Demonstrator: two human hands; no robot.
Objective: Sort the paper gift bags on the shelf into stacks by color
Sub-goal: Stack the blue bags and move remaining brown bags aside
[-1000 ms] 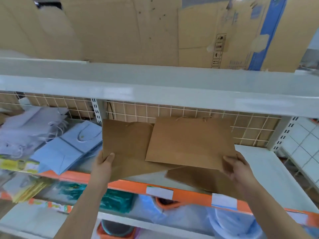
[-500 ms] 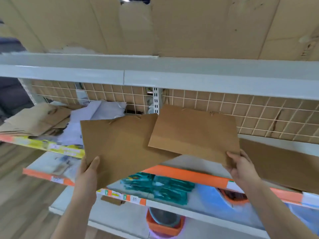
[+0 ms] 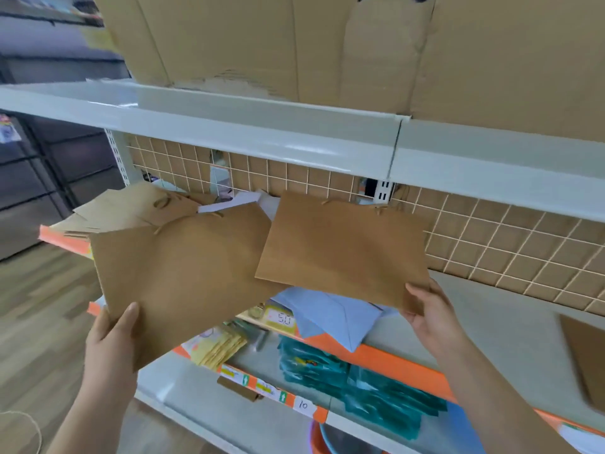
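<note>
We now face the shelf's left end, blue bag (image 3: 330, 317) newly visible, left hand (image 3: 109, 347) gripping one brown bag (image 3: 183, 280), right hand (image 3: 429, 314) pinching another brown bag (image 3: 343, 250).

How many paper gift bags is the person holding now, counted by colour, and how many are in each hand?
Brown bag in the left hand: 1, the larger brown bag
Brown bag in the right hand: 1, the smaller brown bag
Blue held: 0
White held: 0
Total held: 2

Grey metal shelving (image 3: 262, 132) with orange edge strips fills a shop aisle, flattened cardboard (image 3: 360, 44) stacked above it. A wire grid (image 3: 491, 244) backs the shelving; wood-look flooring (image 3: 36, 290) lies to its left.
</note>
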